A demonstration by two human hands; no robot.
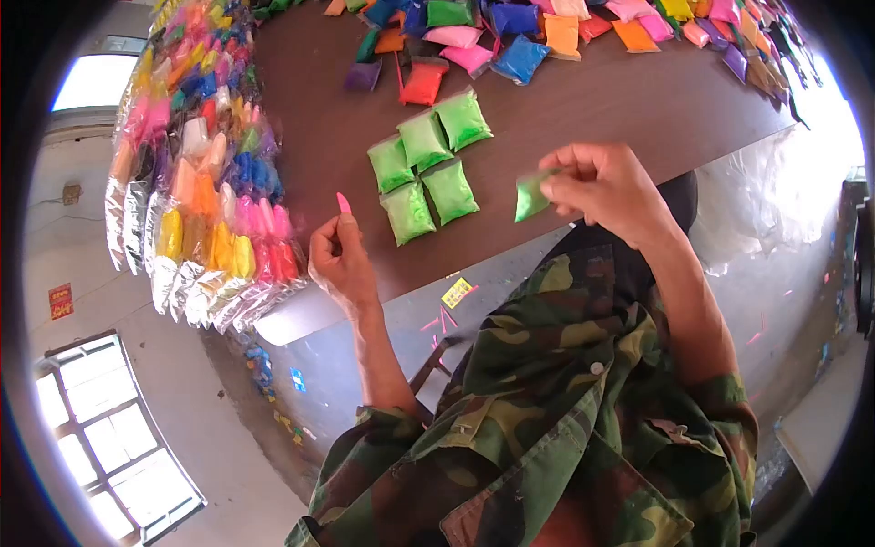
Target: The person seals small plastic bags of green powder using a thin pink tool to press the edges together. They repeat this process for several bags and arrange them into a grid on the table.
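Observation:
My left hand is closed in a pinch near the table's front left edge, with a small pink pointed piece standing up from the fingertips. Its exact kind I cannot make out. Over the front edge of the table, my right hand pinches a small green packet by its upper corner; the packet hangs tilted and slightly blurred. Between my hands, several light green packets lie flat in a close group on the brown table.
Bundles of colourful packets in clear bags are stacked along the table's left side. Loose packets of many colours are heaped at the far side. Clear plastic sheeting hangs at the right; a yellow card is below the front edge.

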